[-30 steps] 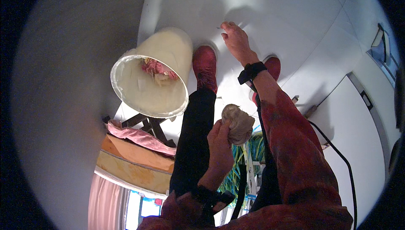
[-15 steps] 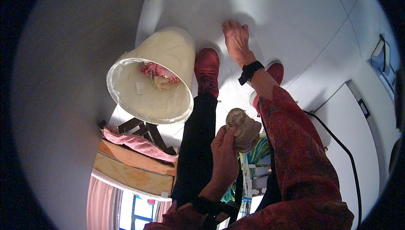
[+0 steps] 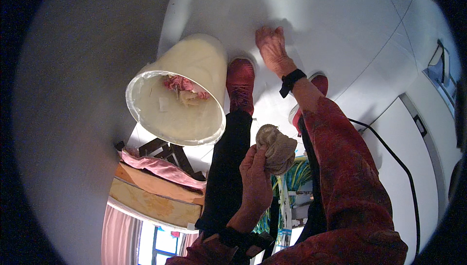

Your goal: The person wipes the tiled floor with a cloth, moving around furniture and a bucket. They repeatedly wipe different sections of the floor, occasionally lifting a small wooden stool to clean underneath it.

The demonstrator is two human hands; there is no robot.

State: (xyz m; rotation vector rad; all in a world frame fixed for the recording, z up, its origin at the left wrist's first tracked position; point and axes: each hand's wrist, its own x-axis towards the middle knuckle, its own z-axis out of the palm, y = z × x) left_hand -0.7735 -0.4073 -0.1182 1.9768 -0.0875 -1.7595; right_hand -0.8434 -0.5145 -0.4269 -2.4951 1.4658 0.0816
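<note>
My left hand [image 3: 255, 182] pinches a bunched beige cloth [image 3: 278, 152] between thumb and fingers, held up in front of my legs. Ahead, close over the white floor [image 3: 335, 17], my right hand [image 3: 273, 48] has its back turned up and its fingers curled down and closed. Its fingertips are hidden, so whatever they may hold cannot be made out. Left of my legs a cream bin [image 3: 204, 58] has its open mouth toward me. Crumpled pink scraps [image 3: 181, 83] and a pale yellowish scrap [image 3: 188, 98] lie inside.
My red shoes [image 3: 240, 78] stand between the bin and my right forearm. A grey wall [image 3: 87, 70] rises at the left. A black cable [image 3: 391, 154] curves at the right over a white panel [image 3: 399, 182]. Pink fabric [image 3: 160, 167] drapes over furniture at lower left.
My right hand has dipped slightly toward me and its fingers look more curled. The cloth in my left hand has turned a little and shifted slightly left.
</note>
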